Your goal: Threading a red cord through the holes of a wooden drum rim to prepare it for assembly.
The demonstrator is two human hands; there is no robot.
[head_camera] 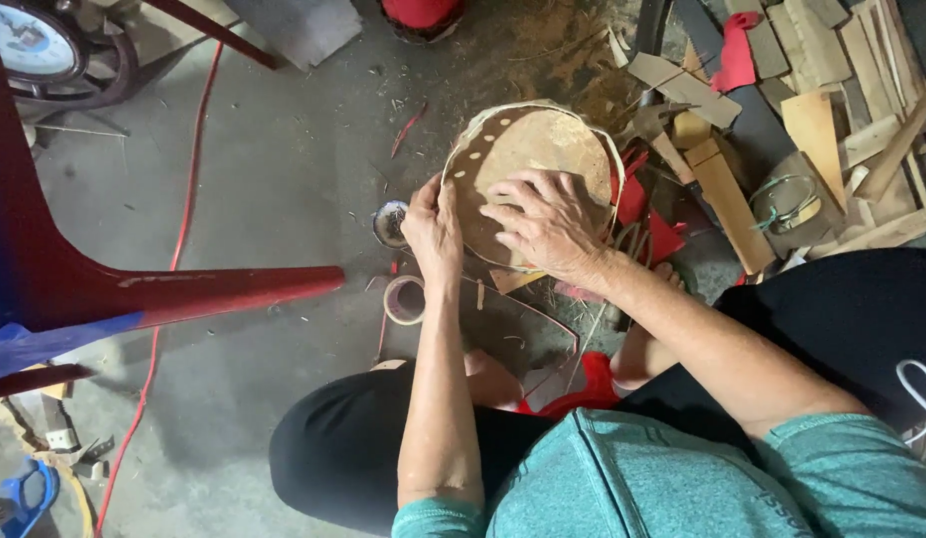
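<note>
Right hand (545, 224): laid flat, fingers spread, on the round wooden disc (543, 149); nothing gripped.
Left hand (433, 224): closed, pinching the disc's left rim.

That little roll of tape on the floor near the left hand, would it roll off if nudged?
Probably not: the tape roll lies flat on its side on the concrete floor, so a nudge would likely slide it. It looks hollow and small, so probably light. Set on edge, it would likely roll.

Round disc (543, 149): matt brown wood, rimmed with pale woven cane. Floor (284, 179): rough grey concrete. Offcuts (812, 120): bare, unfinished timber. Chair leg (184, 294): glossy red plastic. Tape roll (404, 299): smooth, shiny.
</note>
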